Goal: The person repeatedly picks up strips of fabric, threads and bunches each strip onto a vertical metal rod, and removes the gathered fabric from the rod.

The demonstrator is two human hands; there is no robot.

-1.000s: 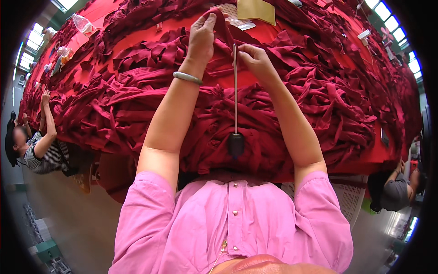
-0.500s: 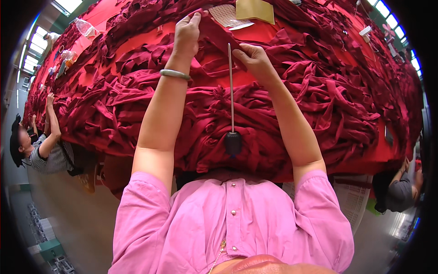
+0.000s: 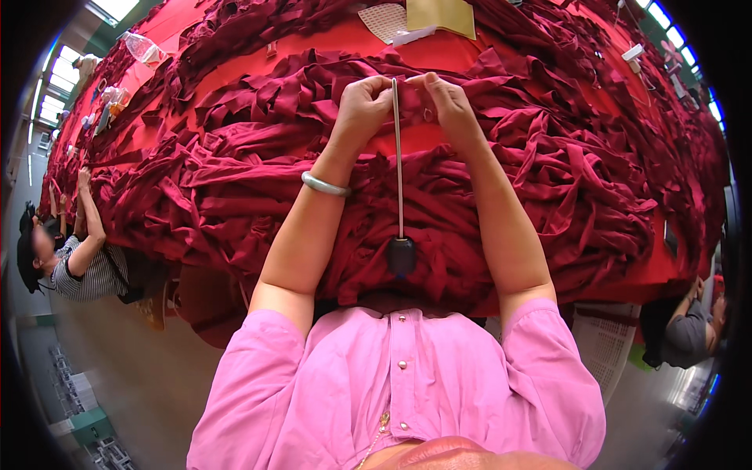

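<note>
My left hand (image 3: 366, 112), with a pale bangle (image 3: 325, 185) on its wrist, is closed in a pinch just left of a thin metal rod (image 3: 398, 157). On the rod's other side is my right hand (image 3: 452, 108), its thumb and fingers pressed together. A dark red cloth strip (image 3: 413, 100) appears to lie between my fingertips; its edges blend into the cloth behind. The rod rises from a black knob (image 3: 401, 256) close to my body and ends level with my fingertips.
Heaped dark red cloth strips (image 3: 235, 188) cover much of the red table (image 3: 298, 66). Beyond my hands lie a yellow folder (image 3: 442, 17) and a patterned sheet (image 3: 381, 22). A clear plastic bottle (image 3: 144, 48) lies far left. People work at the left (image 3: 82, 262) and right (image 3: 685, 333).
My left hand has come down and right, close to the rod and my right hand. The cloth strip stretched between my hands is now mostly out of sight. My right hand has shifted slightly.
</note>
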